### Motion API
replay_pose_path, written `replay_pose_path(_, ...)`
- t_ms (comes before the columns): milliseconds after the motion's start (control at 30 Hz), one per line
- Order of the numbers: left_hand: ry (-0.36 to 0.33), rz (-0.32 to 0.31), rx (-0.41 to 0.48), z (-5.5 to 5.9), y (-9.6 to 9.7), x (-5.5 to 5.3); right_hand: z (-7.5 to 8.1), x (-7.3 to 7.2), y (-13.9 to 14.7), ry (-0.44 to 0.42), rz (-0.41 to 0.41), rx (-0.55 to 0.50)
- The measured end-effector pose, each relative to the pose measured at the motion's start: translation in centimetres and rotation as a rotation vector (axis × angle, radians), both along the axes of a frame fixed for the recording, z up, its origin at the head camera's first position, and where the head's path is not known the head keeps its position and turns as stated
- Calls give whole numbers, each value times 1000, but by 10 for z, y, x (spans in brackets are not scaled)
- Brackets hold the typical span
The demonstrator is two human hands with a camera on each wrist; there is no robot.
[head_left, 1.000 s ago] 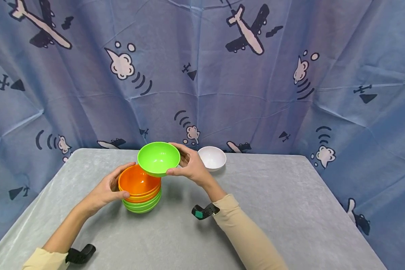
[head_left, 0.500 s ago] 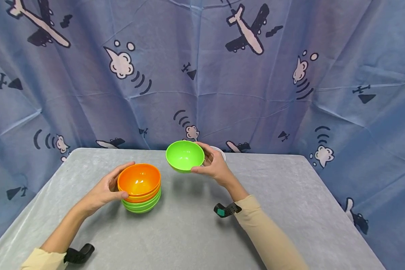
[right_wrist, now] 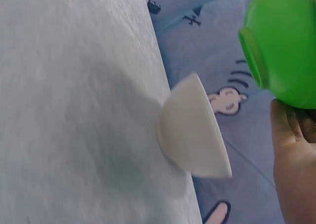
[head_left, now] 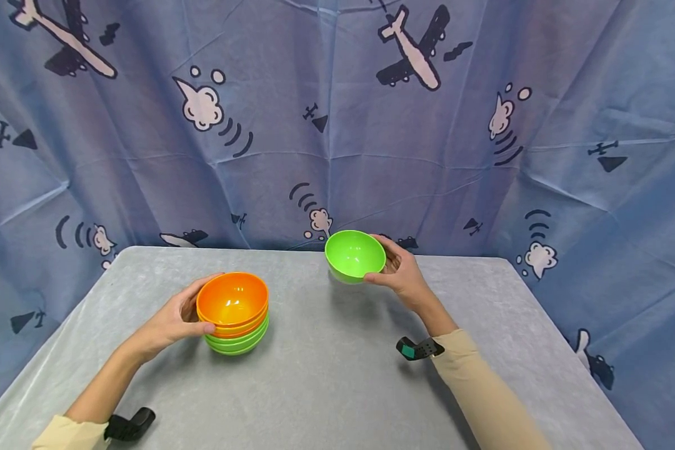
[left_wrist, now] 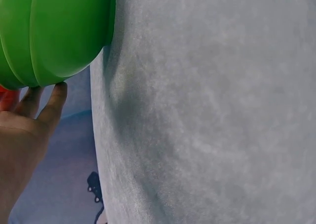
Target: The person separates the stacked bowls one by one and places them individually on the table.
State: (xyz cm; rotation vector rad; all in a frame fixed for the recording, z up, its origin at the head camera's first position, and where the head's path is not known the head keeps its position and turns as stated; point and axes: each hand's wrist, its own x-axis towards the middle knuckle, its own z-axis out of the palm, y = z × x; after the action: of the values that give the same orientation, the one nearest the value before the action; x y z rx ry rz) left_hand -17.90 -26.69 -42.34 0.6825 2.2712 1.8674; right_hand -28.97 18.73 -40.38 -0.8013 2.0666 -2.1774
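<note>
My right hand (head_left: 402, 279) pinches a bright green bowl (head_left: 355, 255) by its right side, thumb in front. It is in the air near the back of the table, mouth up and tipped toward me. Below it in the right wrist view a white bowl (right_wrist: 190, 130) stands on the table, apart from the green one; in the head view the green bowl hides it. At left, my left hand (head_left: 174, 320) holds a stack of nested bowls (head_left: 233, 312), orange and yellow-orange above, green below. The thumb lies on the near side, with fingertips (left_wrist: 60, 88) against the far side.
A grey cloth covers the table (head_left: 326, 387). Right behind its back edge hangs a blue curtain (head_left: 270, 125) printed with airplanes. Black wrist bands (head_left: 419, 348) stick out from both forearms.
The right hand has carried the green bowl rightward from beside the stack to over the white bowl, which it now covers in the head view. The left hand and the stack stay put.
</note>
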Motion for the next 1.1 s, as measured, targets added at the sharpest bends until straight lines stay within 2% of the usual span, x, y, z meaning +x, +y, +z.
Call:
replay_pose_path(133,4,3,-10,1,1,2,0,-1,20,3,-14,-3)
replay_pose_path(267,19,-6,-8,2,2,2,2,-2,43,-4,-65,18)
replay_pose_path(433,21,1,-15,3,1,2,0,-6,74,-67,-146,34)
replay_pose_path(567,23,8,-25,2,1,3,-6,-10,91,-118,-209,97)
replay_pose_path(900,40,2,-20,1,-1,4,-26,-20,107,-205,-252,252)
replay_pose_path(1100,24,9,-22,1,1,3,-40,-26,115,-230,-269,326)
